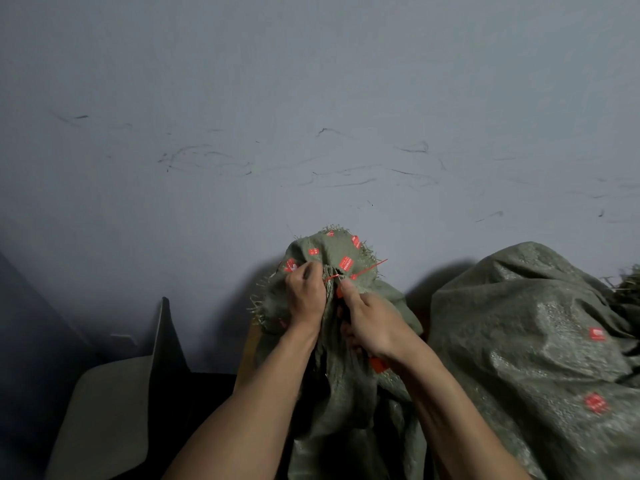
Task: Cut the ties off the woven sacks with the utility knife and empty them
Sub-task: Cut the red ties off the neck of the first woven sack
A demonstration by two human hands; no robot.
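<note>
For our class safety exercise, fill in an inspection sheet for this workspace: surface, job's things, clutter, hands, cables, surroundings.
Surface: mostly hidden beneath the sacks; cannot tell what it is.
Job's things: tied sack upright, its neck gathered by a red tie; orange utility knife brought up to the tie; second sack slumped to the right.
Clutter: pale seat at the lower left.
Hands: left hand grips the tied sack's neck; right hand holds the utility knife.
Cables: nothing seen.
Surroundings: grey wall with dark scuff marks, behind the sacks.
</note>
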